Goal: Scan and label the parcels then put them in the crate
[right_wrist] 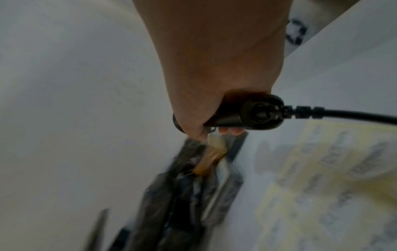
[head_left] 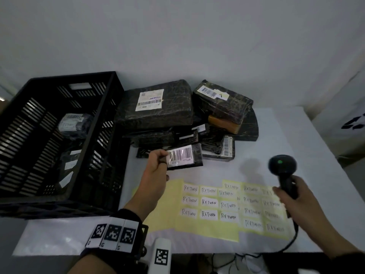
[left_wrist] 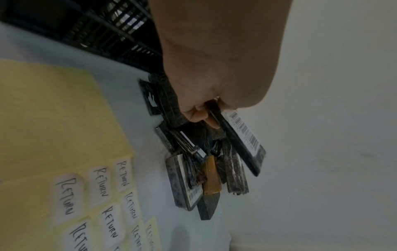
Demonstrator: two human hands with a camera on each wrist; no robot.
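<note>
Quantities: one black slatted plastic crate [head_left: 59, 196]; one black handheld barcode scanner [head_left: 282, 169]; one small flat black-wrapped parcel with a barcode label [head_left: 184, 158], raised off the table. The pile of black-wrapped parcels [head_left: 158, 113] holds at least seven, plus one brown tape-wrapped parcel [head_left: 224, 123]. The left yellow backing sheet [head_left: 167, 210] carries nine white handwritten RETURN labels [head_left: 209, 202]. The count of parcels inside the crate cannot be determined.

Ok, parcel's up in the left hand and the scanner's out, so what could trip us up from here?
1. The left hand pinches the small parcel only at one edge; it could tilt or slip during the scan.
2. The scanner in the right hand is off to the side of the barcode and may misread, or catch another barcode in the parcel pile.
3. Its cable trails over the RETURN label sheet and might drag it.
</note>
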